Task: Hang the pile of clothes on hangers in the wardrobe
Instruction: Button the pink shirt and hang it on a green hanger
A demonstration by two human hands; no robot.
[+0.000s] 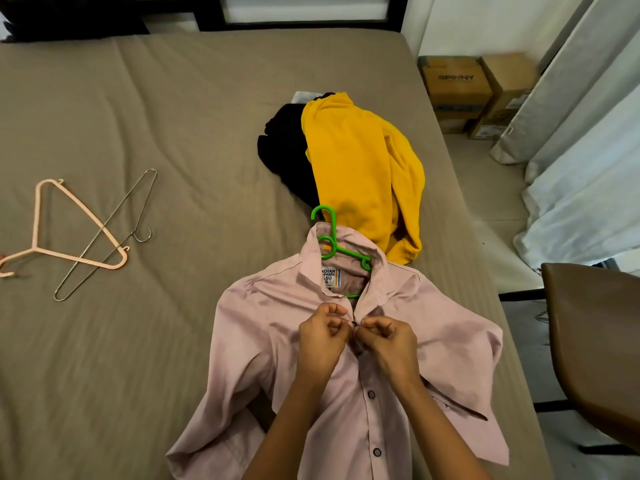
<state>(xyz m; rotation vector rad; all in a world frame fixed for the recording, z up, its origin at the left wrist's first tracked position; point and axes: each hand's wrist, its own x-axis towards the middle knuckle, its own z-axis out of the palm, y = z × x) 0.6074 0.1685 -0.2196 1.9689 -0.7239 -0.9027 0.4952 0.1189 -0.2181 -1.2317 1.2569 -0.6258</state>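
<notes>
Fingers (pixel 337 322) of both hands curl, pinching the pink shirt's (pixel 450 341) placket (top button) directly beneath; green hanger (pixel 341 249) just beyond.

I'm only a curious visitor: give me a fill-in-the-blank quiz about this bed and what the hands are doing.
1. The left hand and right hand pinch the front of a pale ____ shirt just below its collar.
2. The hanger tucked inside that collar is ____.
3. Further left on the bed lie ____ spare hangers, crossed.
4. The yellow top lies partly over a ____ bundle.
Missing words: pink, green, two, black.
</notes>
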